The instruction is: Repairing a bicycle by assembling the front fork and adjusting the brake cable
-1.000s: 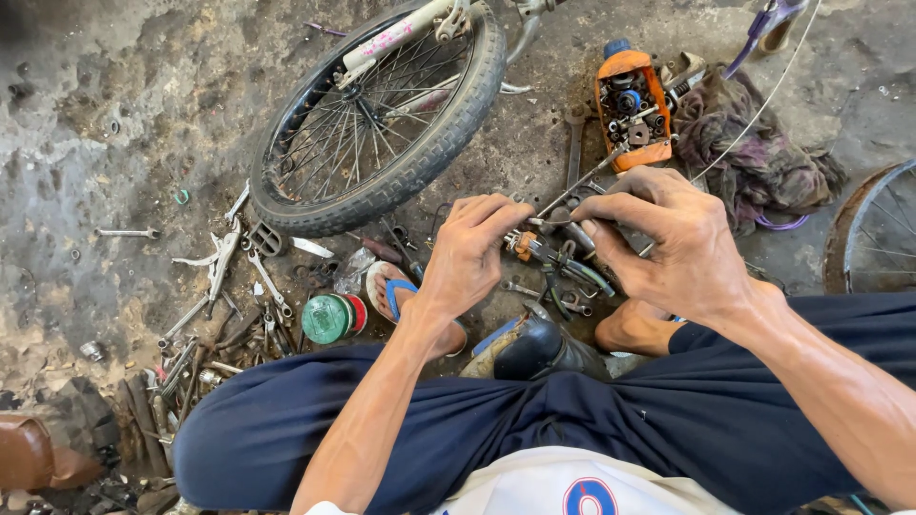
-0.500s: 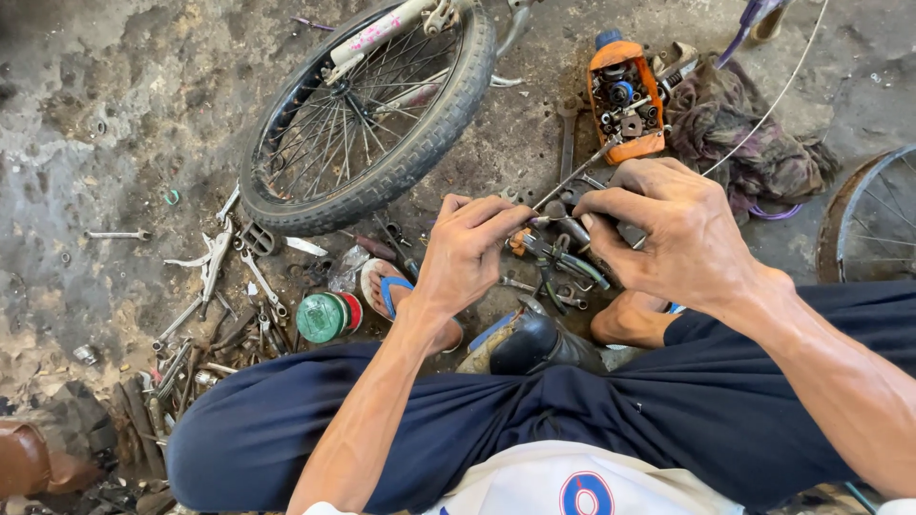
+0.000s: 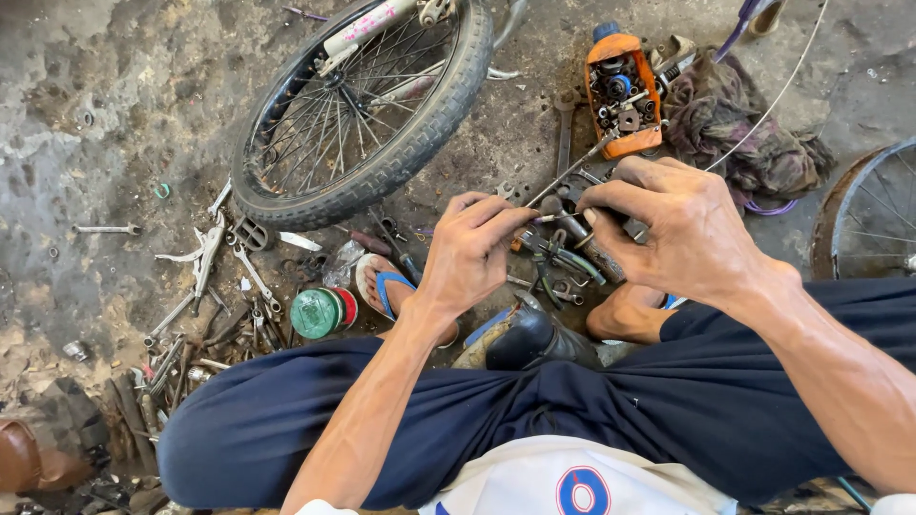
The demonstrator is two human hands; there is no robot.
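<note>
A bicycle wheel with a knobby tyre lay across the upper middle of the frame on the stained concrete floor. Part of a second wheel showed at the right edge. A dark crumpled rag sat in the upper right, and just left of it lay an orange container, cut open along its side and filled with nuts, bolts and small metal parts. Wrenches and other tools lay scattered at the left, with a round green tin near them, lying on its side.

At the centre, the left hand pinched the end of a thin cable between thumb and fingertips. The right hand, fingers curled and pressed together, gripped a small metal bicycle part just beside the left hand. What exactly the part was could not be told.
</note>
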